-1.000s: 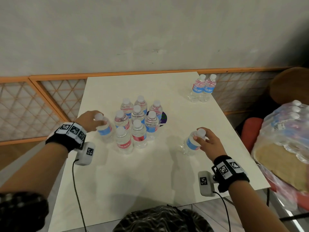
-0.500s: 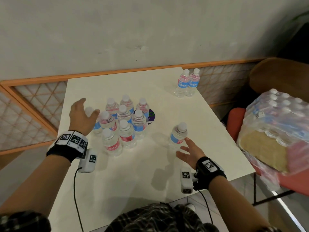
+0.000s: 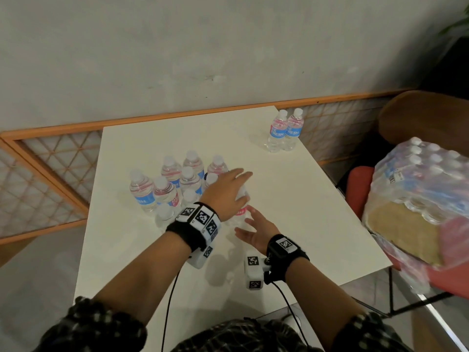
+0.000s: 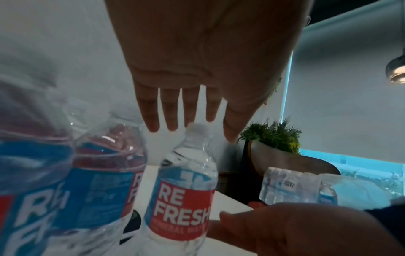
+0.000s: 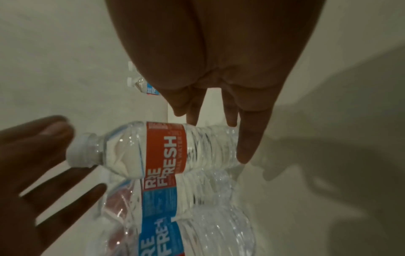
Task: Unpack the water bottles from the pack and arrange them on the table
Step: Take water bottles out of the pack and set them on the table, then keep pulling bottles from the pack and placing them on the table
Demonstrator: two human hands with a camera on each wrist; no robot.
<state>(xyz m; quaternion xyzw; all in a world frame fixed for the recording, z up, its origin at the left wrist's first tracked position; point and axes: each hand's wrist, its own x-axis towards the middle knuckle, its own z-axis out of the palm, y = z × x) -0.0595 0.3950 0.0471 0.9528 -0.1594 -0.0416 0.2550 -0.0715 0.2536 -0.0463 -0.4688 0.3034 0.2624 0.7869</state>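
In the middle of the head view, the left hand (image 3: 226, 191) reaches across with its fingers straight and spread, just above the cap of one water bottle (image 3: 239, 210) with a red label. In the left wrist view this bottle (image 4: 184, 195) stands upright on the white tabletop (image 3: 291, 199), and the fingers (image 4: 171, 110) hang over its cap without closing on it. The right hand (image 3: 256, 231) is below it in the frame, palm open and fingers straight, close to the lower part of the bottle. In the right wrist view one fingertip (image 5: 245, 152) seems to touch the base of the bottle (image 5: 166, 149), but the picture is dark, so I cannot tell for sure.

To the left of this bottle stands a tight cluster of bottles (image 3: 175, 184), all upright, and the left forearm hides part of the nearest ones. A pair of bottles (image 3: 285, 132) stands apart, near the far right corner of the tabletop, touching each other.

At the right edge of the frame the pack (image 3: 421, 199), in clear plastic wrap, lies on a red chair (image 3: 360, 189), well apart from the hands. A brown chair back (image 3: 426, 115) is behind it. An orange-framed lattice panel (image 3: 50, 161) runs along the grey wall at the left.
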